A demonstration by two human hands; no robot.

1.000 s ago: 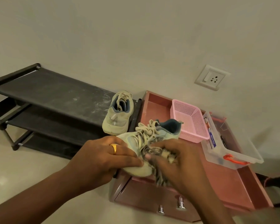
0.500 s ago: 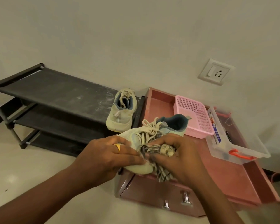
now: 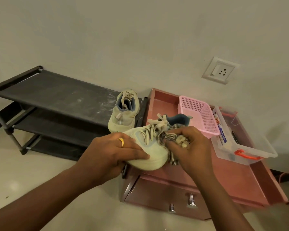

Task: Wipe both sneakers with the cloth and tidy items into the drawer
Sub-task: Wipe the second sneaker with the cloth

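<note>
Nearest, over the front-left corner of the drawer unit (image 3: 158, 195): the left hand (image 3: 113, 152) grips the toe of one sneaker (image 3: 150, 157), and the right hand (image 3: 193, 147) bunches the striped cloth (image 3: 165, 137) against its laces, so the first wipe looks mid-step. On the unit's top, the pink basket (image 3: 205, 117) and clear box (image 3: 227, 147) are not yet tidied; the drawer looks closed, though the angle is poor. Just left of the unit, the second sneaker (image 3: 123, 117) waits on the shoe rack (image 3: 57, 95).

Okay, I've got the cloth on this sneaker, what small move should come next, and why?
Probably draw the cloth in your right hand down over the toe of the held sneaker, with your left hand gripping it steady. The cloth sits bunched by the laces, and the pale toe beside it lies bare.
</note>
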